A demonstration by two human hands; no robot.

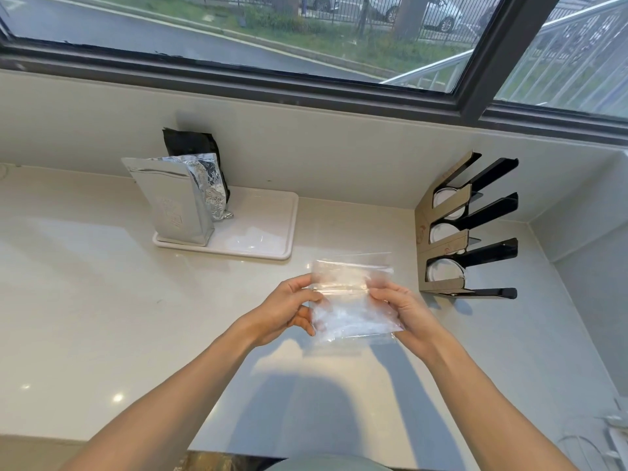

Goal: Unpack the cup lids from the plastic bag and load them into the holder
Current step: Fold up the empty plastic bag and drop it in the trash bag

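Clear plastic bag (353, 300) held up above a pale stone desk (102, 317), approx centre of view, between two bare hands. Left hand (285, 311) grips the bag's left edge, thumb on top, fingers (304, 322) curled under; right hand (404, 309) pinches the right edge near the seal strip. Both sit at the bag's upper part, prob. to pull the mouth apart. Contents look whitish and blurred; cup lids inside can't be made out singly. Holder (469, 229), a cardboard-and-black rack w/ three slots, stands at right against the wall, near the bag, so lids have a short way to go. White lids (441, 271) already show in its slots. Further left, foil pouches (173, 202) stand on a white tray (272, 229), away from the work. Window above.
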